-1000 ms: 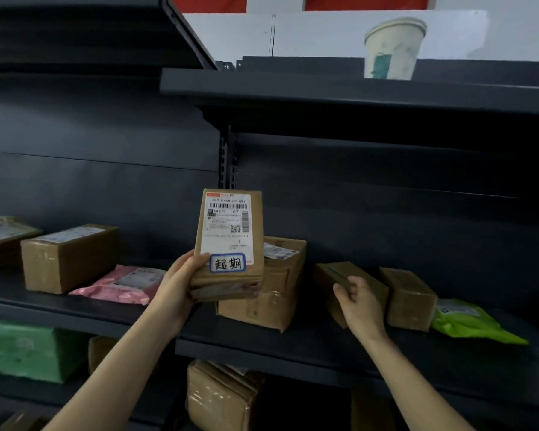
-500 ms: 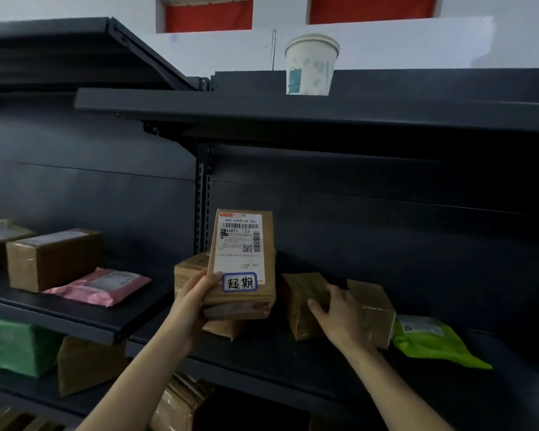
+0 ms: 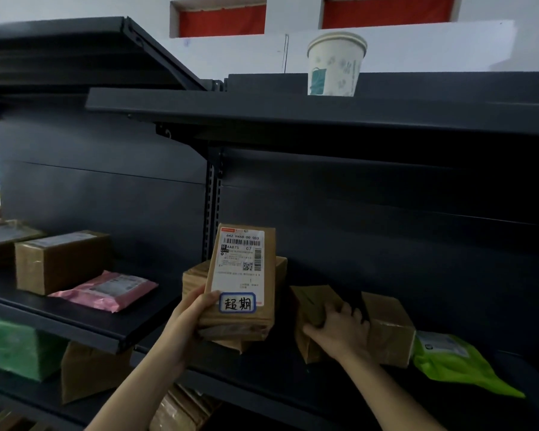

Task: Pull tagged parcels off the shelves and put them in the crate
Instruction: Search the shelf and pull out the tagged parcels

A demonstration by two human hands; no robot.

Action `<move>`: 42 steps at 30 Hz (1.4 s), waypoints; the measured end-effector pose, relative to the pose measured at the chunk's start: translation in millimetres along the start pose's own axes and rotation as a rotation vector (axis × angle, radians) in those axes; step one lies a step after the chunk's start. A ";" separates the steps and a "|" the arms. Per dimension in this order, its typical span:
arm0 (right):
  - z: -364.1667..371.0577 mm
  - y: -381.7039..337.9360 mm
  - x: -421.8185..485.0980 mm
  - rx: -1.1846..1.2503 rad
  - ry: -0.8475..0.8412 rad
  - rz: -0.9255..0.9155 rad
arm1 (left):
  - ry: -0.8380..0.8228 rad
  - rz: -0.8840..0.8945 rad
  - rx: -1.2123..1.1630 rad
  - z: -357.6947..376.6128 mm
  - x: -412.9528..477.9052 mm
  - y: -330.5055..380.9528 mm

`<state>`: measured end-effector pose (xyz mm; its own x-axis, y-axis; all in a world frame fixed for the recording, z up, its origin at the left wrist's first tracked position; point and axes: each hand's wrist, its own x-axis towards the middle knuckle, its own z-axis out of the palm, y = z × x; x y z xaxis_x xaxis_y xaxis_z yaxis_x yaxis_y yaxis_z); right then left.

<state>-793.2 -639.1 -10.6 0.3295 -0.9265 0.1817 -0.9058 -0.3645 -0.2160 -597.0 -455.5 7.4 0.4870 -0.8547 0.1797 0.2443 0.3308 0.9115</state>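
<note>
My left hand [image 3: 190,318] grips a brown cardboard parcel [image 3: 241,284] upright in front of the shelf; it bears a white shipping label and a blue-framed handwritten tag at the bottom. Behind it stands another brown box [image 3: 196,275], mostly hidden. To the right, my right hand [image 3: 336,332] grips a small brown parcel [image 3: 313,306] standing tilted on the dark shelf [image 3: 262,368], fingers curled over its top edge. Its label side is not visible. No crate is in view.
A brown box [image 3: 389,328] and a lime-green mailer [image 3: 455,365] lie right of my right hand. On the left shelf sit brown boxes [image 3: 59,259] and a pink mailer [image 3: 106,290]. A paper cup [image 3: 335,63] stands on the top shelf. A green parcel [image 3: 22,349] and brown boxes fill the lower shelf.
My view has tilted upward and shifted. My right hand has closed over the top of the small brown parcel and tipped it. The left hand still holds the tagged parcel upright.
</note>
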 end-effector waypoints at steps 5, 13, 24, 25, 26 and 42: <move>-16.4 12.0 -22.0 0.774 -0.110 0.198 | -0.020 -0.040 -0.030 -11.0 3.5 -8.2; -20.1 23.8 -46.9 1.136 -0.242 0.425 | -0.045 -0.071 -0.019 -14.5 1.1 -28.0; -32.9 -12.0 -36.6 0.203 -0.129 -0.007 | -0.065 -0.067 0.001 -20.0 0.0 -26.5; -31.8 -13.8 -36.1 0.194 -0.132 -0.003 | -0.062 -0.065 -0.002 -20.8 0.1 -26.7; -30.9 -14.2 -36.1 0.201 -0.118 0.003 | -0.060 -0.063 -0.003 -21.4 -0.1 -26.6; -8.4 29.3 -64.2 1.556 -0.018 0.243 | -0.071 -0.074 -0.032 -6.7 0.3 -29.9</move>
<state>-843.2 -589.6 -20.5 0.2360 -0.9717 -0.0117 0.2113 0.0630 -0.9754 -598.5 -463.0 -22.3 0.4058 -0.9034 0.1388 0.3044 0.2768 0.9114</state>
